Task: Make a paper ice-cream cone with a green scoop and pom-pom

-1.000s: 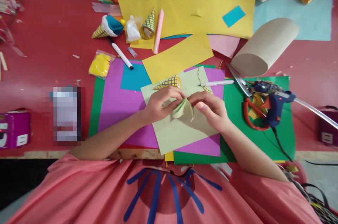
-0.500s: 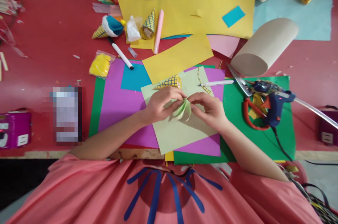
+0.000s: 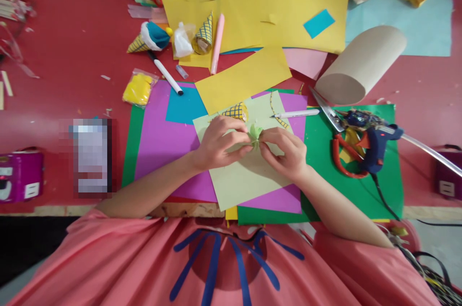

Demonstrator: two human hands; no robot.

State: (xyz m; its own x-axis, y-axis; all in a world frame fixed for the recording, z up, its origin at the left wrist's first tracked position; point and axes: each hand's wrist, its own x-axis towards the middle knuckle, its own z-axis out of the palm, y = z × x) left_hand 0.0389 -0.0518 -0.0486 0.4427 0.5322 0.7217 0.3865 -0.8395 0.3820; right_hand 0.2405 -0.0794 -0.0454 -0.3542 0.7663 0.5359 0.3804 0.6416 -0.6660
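Observation:
Between my hands is a small pale green folded paper piece (image 3: 256,132), its gathered middle pinched by fingertips on both sides. My left hand (image 3: 225,142) grips it from the left. From the right, the thumb and fingers of my right hand (image 3: 283,149) close on it. Beneath them lies a pale green sheet (image 3: 238,185) on a purple sheet (image 3: 169,161). A yellow paper cone with a blue grid (image 3: 236,111) rests just beyond my left hand, partly hidden by it. A white pen (image 3: 298,114) lies beyond my right hand.
To the right are a blue glue gun (image 3: 377,149), red-handled scissors (image 3: 337,152) and a cardboard tube (image 3: 361,65). At the back left sit a finished paper cone with blue top (image 3: 149,39), a marker (image 3: 168,76) and a bag of yellow clay (image 3: 140,88). A phone (image 3: 92,157) lies left.
The green paper piece has been turned over: its loose folds hung toward me and now point away, upward in view. Both hands stay close together, with fingers shifted slightly.

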